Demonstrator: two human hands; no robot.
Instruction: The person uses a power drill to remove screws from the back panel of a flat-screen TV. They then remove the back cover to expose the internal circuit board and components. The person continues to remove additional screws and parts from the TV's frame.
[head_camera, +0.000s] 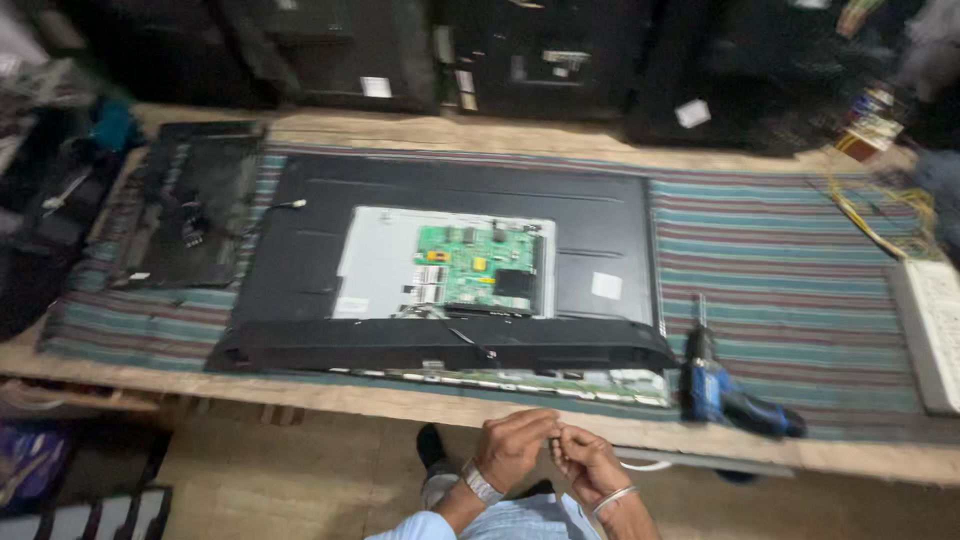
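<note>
A wooden surface (330, 398) carries a striped cloth (790, 270) and a face-down television (450, 265) with its green circuit board (478, 265) exposed. A blue drill (722, 385) lies just beside it. Below the edge, the left hand (515, 447) and right hand (588, 462) meet, fingertips pinched together; what that grip holds cannot be told.

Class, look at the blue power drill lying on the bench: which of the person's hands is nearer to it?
Right. The right hand is below and just left of the blue drill; the left hand is further left, fingertips meeting the right's.
</note>
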